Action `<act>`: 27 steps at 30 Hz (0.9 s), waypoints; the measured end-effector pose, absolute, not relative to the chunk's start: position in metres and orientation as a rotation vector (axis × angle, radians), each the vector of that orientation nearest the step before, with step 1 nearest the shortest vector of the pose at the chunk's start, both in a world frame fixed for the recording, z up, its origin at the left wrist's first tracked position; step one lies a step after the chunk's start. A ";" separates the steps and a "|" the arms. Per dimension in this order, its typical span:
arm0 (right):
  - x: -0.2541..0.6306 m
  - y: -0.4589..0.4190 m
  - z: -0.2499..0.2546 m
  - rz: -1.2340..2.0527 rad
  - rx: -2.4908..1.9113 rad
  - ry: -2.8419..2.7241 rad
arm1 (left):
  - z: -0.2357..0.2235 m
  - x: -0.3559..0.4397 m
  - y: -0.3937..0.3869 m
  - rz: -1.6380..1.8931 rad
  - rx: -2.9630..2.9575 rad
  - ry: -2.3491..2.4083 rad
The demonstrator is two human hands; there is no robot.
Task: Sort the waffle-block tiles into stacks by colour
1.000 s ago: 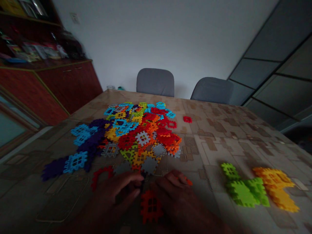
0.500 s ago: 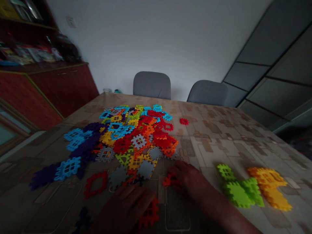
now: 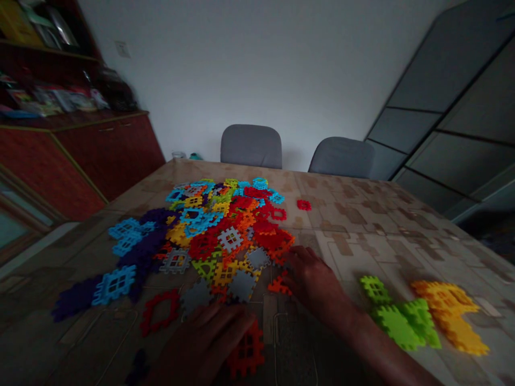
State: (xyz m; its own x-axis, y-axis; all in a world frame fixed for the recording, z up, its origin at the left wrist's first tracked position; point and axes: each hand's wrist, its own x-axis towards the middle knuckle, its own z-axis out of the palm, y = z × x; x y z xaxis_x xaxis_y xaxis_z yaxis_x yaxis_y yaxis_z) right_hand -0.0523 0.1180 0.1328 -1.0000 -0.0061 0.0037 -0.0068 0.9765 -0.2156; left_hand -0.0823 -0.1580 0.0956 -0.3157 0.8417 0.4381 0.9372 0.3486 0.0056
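Observation:
My left hand point(image 3: 211, 338) is low in the view, its fingers closed over an orange toothed window tile point(image 3: 247, 351); its thumb is hidden. My right hand point(image 3: 316, 279) reaches to the near right edge of a heap of plastic interlocking tiles. Its fingers are stretched beside red and orange tiles point(image 3: 279, 244), with nothing visible in them, though the fingertips are partly hidden. A small orange tile point(image 3: 279, 285) lies on the table just left of that hand. Grey flat tiles point(image 3: 243, 284) and a red frame tile point(image 3: 160, 311) lie ahead of my left hand.
Green tiles point(image 3: 398, 321) and yellow-orange tiles point(image 3: 450, 311) lie grouped at the right. Dark purple tiles point(image 3: 76, 297) and blue tiles point(image 3: 115, 284) are at the left. One red tile point(image 3: 304, 205) lies apart. Two grey chairs point(image 3: 251, 146) stand behind the patterned table point(image 3: 362, 241).
My right hand has moved forward from the small orange tile to the heap's edge, leaving that tile on the table. The left hand stays on its orange tile. The view has tilted slightly up.

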 end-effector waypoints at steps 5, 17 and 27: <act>-0.074 0.107 0.130 0.329 -0.090 -3.140 | 0.110 -0.131 -0.155 -0.479 -1.409 -2.468; -0.087 0.119 0.118 0.451 -0.225 -2.984 | 0.109 -0.197 -0.126 -0.354 -1.301 -2.545; -0.058 0.121 0.147 0.614 -0.003 -3.030 | 0.098 -0.154 -0.166 -0.593 -1.351 -2.540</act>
State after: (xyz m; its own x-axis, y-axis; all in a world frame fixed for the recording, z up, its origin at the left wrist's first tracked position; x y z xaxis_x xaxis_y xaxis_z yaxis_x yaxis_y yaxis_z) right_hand -0.0580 0.1214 0.1466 -0.9987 0.0121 0.0487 -0.0078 0.9212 -0.3891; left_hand -0.1537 -0.1661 0.0976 -0.5605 0.7465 0.3586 0.8281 0.5006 0.2524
